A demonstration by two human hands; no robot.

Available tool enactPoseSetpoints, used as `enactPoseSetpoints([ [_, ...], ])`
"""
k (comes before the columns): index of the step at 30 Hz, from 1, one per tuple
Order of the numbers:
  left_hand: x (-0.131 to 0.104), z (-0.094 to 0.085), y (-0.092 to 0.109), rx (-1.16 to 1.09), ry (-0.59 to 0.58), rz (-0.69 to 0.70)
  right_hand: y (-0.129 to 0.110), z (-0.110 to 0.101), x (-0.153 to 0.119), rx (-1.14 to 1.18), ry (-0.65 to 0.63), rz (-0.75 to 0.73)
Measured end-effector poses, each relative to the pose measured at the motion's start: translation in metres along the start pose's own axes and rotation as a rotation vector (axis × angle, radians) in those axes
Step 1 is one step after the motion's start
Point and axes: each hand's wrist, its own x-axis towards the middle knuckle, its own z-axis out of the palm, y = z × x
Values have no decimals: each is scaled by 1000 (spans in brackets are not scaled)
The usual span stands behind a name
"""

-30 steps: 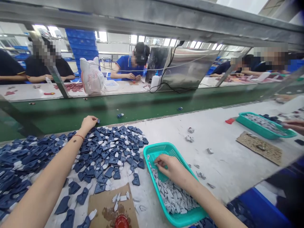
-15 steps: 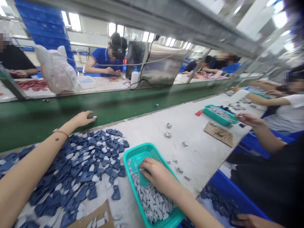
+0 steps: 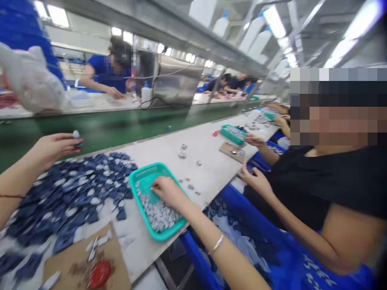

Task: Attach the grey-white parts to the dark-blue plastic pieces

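Observation:
My left hand (image 3: 59, 147) is raised over the near edge of the green belt, its fingertips pinched on a small blue-and-white piece (image 3: 77, 139). Below it, many dark blue pieces with white parts (image 3: 87, 181) lie heaped on the white table. Inside the green plastic basket (image 3: 133, 189), my right hand (image 3: 167, 191) reaches down with thumb and fingers pinched together. What it grips, if anything, is too small to make out. Small light grey parts (image 3: 161, 215) fill the basket's near end, just below that hand.
Cardboard (image 3: 121, 257) with a red blob (image 3: 99, 274) and small white tools lies in front. The green belt (image 3: 115, 127) runs behind the table. Beside me on the right sits a co-worker in black (image 3: 302, 185), above blue bins (image 3: 193, 249). A metal beam (image 3: 169, 28) crosses overhead.
The view has swung right and tilted, bringing the neighbouring co-worker and cardboard more into sight. My left hand has lifted from the belt with the piece; my right hand stays in the basket.

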Motion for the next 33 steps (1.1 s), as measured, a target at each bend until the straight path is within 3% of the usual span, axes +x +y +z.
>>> enactPoseSetpoints([
  [4,-76,-27,2,-68,15,-24,0,2,7,-227,-101,-23],
  [8,-158,-47,-17,-324,-1,-133,-15,9,4,-324,-54,-113],
  [11,-216,-55,-44,-447,17,-216,-34,29,-22,-358,-26,-183],
  [15,-271,-51,-80,-541,18,-346,-55,71,-63,-365,-206,-269],
  [18,-294,-42,-96,-608,86,-417,-61,96,-78,-377,-360,-301],
  [22,-307,-31,-103,-645,109,-429,-66,112,-79,-482,-483,-296],
  [33,-308,-33,-111,-628,77,-359,-75,128,-71,-755,-579,-308],
])
